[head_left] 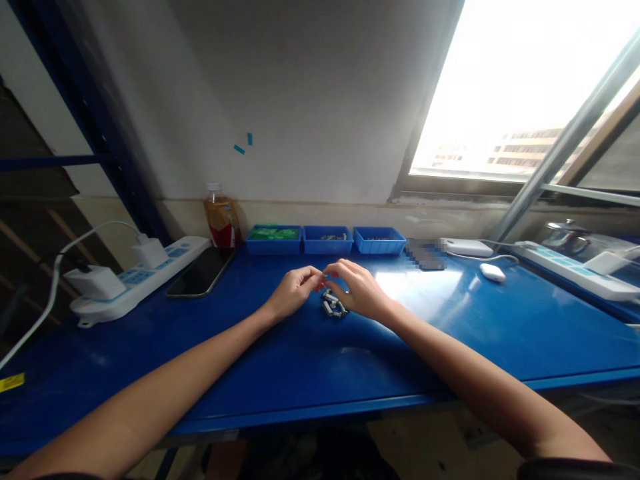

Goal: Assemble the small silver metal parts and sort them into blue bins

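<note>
Both hands meet over the middle of the blue table [300, 360]. My left hand [294, 291] is curled, its fingertips pinched together against those of my right hand [357, 288]. Between the fingertips is a tiny part, too small to make out. Under my right hand lies a small pile of silvery metal parts [334, 305] on the table. My right hand's fingers are bent and pinched as well.
Three blue bins [327, 240] stand along the wall, the left one with green parts. A drink bottle [221, 220], a phone [201, 272] and a white power strip [135, 280] sit at the left. White devices [493, 272] and another power strip [575, 270] lie at the right.
</note>
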`<move>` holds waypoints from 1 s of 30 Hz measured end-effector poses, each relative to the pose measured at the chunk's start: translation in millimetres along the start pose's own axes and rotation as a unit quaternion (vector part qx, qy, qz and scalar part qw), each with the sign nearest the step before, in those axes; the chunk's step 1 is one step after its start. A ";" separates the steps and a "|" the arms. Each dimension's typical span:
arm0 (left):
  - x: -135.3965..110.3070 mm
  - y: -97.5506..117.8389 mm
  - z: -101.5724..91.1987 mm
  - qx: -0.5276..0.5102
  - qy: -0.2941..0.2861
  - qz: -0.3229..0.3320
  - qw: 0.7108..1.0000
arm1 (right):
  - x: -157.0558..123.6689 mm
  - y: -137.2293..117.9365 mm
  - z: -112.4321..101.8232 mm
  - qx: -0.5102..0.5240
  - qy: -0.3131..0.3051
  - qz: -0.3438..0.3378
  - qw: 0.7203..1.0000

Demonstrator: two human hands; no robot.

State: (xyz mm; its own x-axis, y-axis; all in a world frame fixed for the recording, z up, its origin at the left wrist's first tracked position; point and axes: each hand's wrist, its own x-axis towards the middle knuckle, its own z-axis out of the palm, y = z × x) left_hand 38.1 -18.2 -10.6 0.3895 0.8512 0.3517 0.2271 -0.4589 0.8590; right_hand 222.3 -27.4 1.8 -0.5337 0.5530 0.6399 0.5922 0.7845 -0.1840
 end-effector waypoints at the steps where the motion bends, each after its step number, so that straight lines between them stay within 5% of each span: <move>1: -0.3 0.8 -0.2 0.001 -0.007 0.001 1.000 | 0.3 -0.5 -1.2 -0.006 0.001 -0.013 1.000; 11: 3.5 1.3 5.3 0.001 -0.003 -0.004 1.000 | 9.9 10.7 6.2 -0.012 0.071 0.042 0.996; 17: 3.2 -14.4 -9.7 0.230 -0.024 0.065 0.971 | 5.1 25.5 -13.5 -0.028 -0.082 0.065 0.994; 21: -0.6 -15.8 -16.1 0.292 -0.086 0.104 0.947 | -2.9 39.1 -28.8 -0.028 -0.107 0.086 0.990; 30: -2.3 -9.9 -12.3 0.346 -0.107 0.105 0.926 | -7.8 49.5 0.4 -0.060 -0.186 0.148 0.969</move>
State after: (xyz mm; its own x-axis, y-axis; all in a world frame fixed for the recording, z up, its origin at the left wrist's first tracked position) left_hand 23.9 -12.5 -15.4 0.6406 0.6889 0.3391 0.6157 -0.7248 0.3092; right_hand 255.6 7.1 -12.6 -0.4979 0.8293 0.2539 0.8063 0.5504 -0.2165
